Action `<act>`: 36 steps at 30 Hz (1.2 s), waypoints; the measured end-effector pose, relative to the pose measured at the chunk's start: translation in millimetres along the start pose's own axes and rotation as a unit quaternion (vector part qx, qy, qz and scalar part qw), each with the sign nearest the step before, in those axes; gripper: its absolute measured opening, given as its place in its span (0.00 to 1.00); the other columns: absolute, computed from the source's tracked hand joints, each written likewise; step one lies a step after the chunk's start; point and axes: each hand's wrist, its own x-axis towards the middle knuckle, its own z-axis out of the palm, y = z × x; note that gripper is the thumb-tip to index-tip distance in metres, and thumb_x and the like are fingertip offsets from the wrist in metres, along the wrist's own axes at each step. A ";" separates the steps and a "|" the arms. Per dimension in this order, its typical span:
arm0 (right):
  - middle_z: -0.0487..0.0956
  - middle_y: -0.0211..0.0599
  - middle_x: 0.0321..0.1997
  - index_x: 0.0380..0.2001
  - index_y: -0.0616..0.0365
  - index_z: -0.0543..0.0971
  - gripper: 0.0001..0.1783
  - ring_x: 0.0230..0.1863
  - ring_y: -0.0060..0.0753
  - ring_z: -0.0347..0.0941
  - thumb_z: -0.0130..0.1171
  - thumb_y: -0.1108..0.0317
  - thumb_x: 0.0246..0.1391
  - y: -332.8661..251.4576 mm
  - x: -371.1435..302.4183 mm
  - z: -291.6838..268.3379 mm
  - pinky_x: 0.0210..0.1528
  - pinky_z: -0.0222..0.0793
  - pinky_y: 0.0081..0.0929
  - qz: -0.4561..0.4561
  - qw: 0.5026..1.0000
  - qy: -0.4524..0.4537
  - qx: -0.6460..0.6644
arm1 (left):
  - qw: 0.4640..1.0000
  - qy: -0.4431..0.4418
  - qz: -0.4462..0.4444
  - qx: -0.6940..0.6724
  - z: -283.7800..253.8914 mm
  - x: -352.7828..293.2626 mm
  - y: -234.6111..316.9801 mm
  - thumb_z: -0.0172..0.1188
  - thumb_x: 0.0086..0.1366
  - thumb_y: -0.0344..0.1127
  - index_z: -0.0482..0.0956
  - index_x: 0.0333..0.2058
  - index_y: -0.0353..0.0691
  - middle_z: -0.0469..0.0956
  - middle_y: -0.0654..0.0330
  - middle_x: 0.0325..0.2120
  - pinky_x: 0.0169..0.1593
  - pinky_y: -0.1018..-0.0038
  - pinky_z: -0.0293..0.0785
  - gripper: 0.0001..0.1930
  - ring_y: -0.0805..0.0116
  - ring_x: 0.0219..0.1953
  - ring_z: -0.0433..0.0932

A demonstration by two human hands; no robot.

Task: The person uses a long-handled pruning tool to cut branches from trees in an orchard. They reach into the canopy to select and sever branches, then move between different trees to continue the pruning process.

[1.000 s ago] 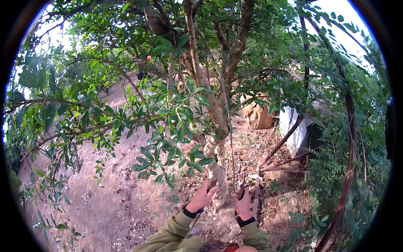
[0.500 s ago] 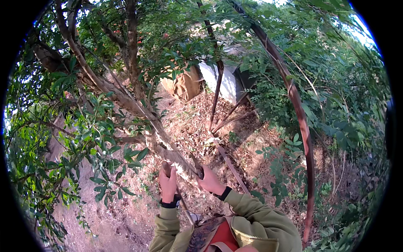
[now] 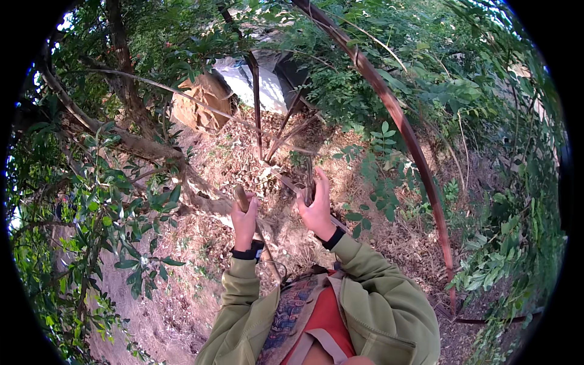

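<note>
My left hand (image 3: 244, 222) is closed around a brown wooden stick (image 3: 242, 198). Its blunt end stands above my thumb, and the shaft seems to run on below the wrist. To the right, my right hand (image 3: 316, 208) has its fingers curled and partly raised around a narrow dark object (image 3: 309, 182) that points upward; its kind cannot be made out. Close to the top of that object passes a thin bare branch (image 3: 207, 104) coming from the upper left. A thick pale tree limb (image 3: 210, 204) ends behind my left hand.
A leafy tree (image 3: 91, 225) fills the left side. A long curved reddish-brown pole (image 3: 401, 121) arches down the right, before dense foliage (image 3: 486, 182). At the back lie a brown sack (image 3: 202, 102) and a white sheet (image 3: 252, 85). Dry leaves (image 3: 234, 161) cover the ground.
My view has shifted right, so the tree limb sits further left. My right hand has come away from the limb, and its fingers have loosened and lifted. My left hand keeps its hold.
</note>
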 end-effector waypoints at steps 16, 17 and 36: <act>0.77 0.36 0.40 0.54 0.61 0.70 0.22 0.39 0.26 0.76 0.54 0.58 0.63 34.4 -6.2 6.9 0.43 0.75 0.25 0.389 0.794 -0.147 0.443 | 0.999 0.042 0.028 -0.005 -47.2 -28.9 3.3 0.60 0.63 0.32 0.75 0.36 0.38 0.73 0.68 0.28 0.36 0.79 0.66 0.06 0.80 0.30 0.69; 0.77 0.37 0.42 0.58 0.62 0.68 0.26 0.41 0.27 0.76 0.53 0.57 0.64 36.4 -4.2 10.2 0.46 0.74 0.27 0.383 0.785 -0.160 0.459 | 0.998 0.049 0.029 0.005 -52.0 -30.6 2.7 0.60 0.64 0.32 0.75 0.37 0.38 0.74 0.68 0.27 0.37 0.79 0.66 0.06 0.79 0.30 0.69; 0.79 0.37 0.43 0.48 0.61 0.73 0.22 0.44 0.28 0.76 0.52 0.52 0.63 27.1 112.8 43.6 0.49 0.72 0.27 0.301 0.812 -0.212 0.453 | 0.995 0.088 0.047 -0.023 -82.6 -50.4 5.8 0.58 0.66 0.32 0.71 0.39 0.38 0.67 0.69 0.19 0.22 0.83 0.60 0.07 0.82 0.17 0.64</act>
